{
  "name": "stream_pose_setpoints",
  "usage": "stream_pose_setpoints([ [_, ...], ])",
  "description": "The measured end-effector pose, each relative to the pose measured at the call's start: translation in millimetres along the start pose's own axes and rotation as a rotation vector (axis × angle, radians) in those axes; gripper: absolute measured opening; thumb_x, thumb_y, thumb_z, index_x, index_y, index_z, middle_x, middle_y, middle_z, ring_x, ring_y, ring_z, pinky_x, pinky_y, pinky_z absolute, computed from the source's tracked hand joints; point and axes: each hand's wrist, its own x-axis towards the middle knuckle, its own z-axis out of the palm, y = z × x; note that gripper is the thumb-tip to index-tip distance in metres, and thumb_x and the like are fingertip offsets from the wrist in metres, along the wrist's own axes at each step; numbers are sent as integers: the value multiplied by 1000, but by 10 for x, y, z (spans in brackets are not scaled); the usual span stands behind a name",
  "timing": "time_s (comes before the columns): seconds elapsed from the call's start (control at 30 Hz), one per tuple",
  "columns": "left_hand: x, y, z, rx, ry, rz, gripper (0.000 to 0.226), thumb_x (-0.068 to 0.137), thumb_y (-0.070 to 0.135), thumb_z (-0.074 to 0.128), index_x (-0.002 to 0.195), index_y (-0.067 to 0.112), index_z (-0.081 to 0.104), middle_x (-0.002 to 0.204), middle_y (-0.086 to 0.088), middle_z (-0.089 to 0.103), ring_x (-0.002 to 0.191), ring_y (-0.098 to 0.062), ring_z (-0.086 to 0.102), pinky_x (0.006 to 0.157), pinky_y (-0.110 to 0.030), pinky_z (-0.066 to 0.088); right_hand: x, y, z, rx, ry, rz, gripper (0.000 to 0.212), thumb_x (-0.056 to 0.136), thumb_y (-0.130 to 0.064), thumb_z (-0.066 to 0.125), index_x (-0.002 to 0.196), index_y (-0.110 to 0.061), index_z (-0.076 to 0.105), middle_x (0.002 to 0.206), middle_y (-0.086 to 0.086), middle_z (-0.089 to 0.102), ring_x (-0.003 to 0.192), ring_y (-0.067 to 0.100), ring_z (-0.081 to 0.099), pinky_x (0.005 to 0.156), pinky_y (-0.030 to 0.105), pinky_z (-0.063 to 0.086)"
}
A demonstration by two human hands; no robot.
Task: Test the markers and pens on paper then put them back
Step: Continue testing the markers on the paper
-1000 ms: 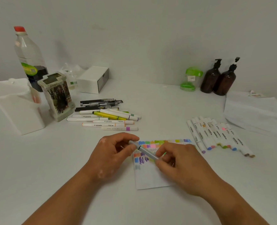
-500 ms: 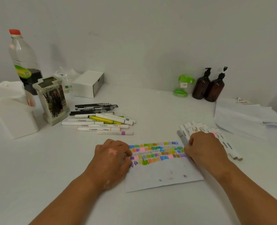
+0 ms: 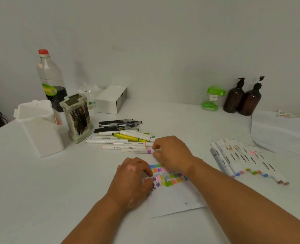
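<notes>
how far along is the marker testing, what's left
Done: the paper carries rows of colour swatches; the marker row on its right is probably tested. In hand: the left hand rests on the paper, the right hand pinches the purple-banded marker by its end. Left: likely the marker pile beyond it, the black pens, then putting everything back; all lie loose on the table.

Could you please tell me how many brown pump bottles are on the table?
2. The left pump bottle stands at the back right by the wall; the right pump bottle stands close beside it. None seems hidden.
</notes>
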Motion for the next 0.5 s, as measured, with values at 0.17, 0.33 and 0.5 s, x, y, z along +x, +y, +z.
stream_pose_setpoints([
  [0.17,16,-11,25,-8,-4,-9,21,81,45,76,98,33,73,115,21,61,104,-2,49,95,-21,47,-23,39,-15,26,-65,-20,16,98,-31,61,113,-31,64,106,-4,68,88,14,59,82,30,54],
  [0.33,26,-29,33,-23,-38,9,20,80,50,76,94,36,73,112,25,59,102,0,49,91,-19,47,-315,239,-305,120,-87,-25,25,104,-27,53,126,-30,65,107,-8,59,89,8,53,79,21,41],
  [0.5,-1,-15,17,-28,-65,43,21,80,51,76,95,37,71,110,27,58,104,2,48,93,-20,45,-752,292,-390,804,4,133,16,88,-15,73,85,-30,68,82,-3,69,69,5,61,64,20,50],
])
